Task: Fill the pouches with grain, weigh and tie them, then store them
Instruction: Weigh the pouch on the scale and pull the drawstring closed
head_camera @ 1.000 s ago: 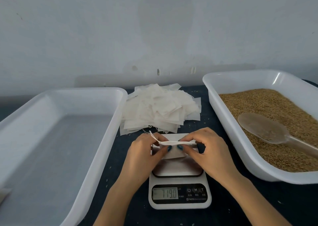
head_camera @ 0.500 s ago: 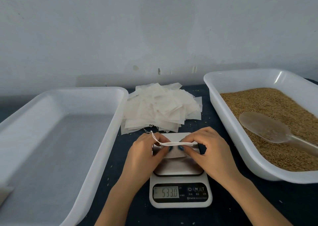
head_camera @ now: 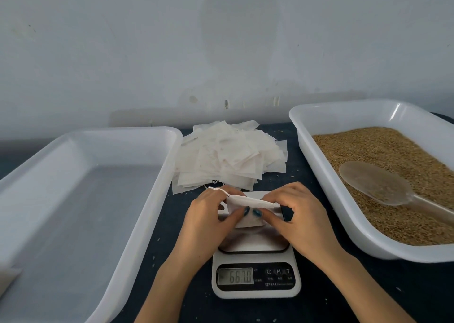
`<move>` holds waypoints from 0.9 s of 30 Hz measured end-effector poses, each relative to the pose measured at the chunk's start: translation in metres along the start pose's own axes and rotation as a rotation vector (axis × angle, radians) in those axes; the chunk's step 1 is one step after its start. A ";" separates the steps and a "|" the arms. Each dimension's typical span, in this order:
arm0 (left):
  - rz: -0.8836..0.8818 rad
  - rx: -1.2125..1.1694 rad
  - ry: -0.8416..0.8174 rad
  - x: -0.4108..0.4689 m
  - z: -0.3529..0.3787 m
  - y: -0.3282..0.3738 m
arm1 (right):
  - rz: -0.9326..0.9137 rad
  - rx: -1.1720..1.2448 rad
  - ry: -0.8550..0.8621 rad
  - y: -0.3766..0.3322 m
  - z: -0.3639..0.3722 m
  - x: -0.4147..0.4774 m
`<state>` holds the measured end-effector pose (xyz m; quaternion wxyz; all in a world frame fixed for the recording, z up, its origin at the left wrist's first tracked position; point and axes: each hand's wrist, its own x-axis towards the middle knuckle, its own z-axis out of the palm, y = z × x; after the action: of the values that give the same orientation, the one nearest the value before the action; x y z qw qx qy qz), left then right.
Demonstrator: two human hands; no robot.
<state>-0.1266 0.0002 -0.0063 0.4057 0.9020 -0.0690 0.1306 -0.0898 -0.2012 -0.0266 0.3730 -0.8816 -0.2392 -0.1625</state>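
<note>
Both trays are smooth white plastic: the left tray (head_camera: 118, 148) looks satin, while the right tray (head_camera: 339, 209) shows a glossy streak on its far wall. The grain (head_camera: 383, 150) is matt, golden brown and granular. The spoon (head_camera: 373, 182) is cloudy translucent plastic. The stacked pouches (head_camera: 228, 158) and the pouch (head_camera: 248, 202) above the scale (head_camera: 255, 294) look like thin, matt white fabric or paper with frayed threads. The scale has a white plastic body, a shiny metal-looking platform and a glossy black panel. The bench (head_camera: 417, 285) is dark and matt, and the wall (head_camera: 221, 52) is matt and scuffed.
</note>
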 end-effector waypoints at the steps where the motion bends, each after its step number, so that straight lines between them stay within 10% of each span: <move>1: 0.003 -0.014 0.003 0.001 -0.001 0.002 | -0.004 -0.001 0.002 -0.001 0.000 0.000; 27: 0.112 0.365 0.152 -0.036 -0.092 0.072 | 0.022 0.550 -0.141 -0.075 0.010 0.013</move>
<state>-0.1939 0.0224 0.0928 0.2315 0.9429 -0.0633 0.2312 -0.1186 -0.1444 0.0163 0.5824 -0.7589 -0.2900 -0.0258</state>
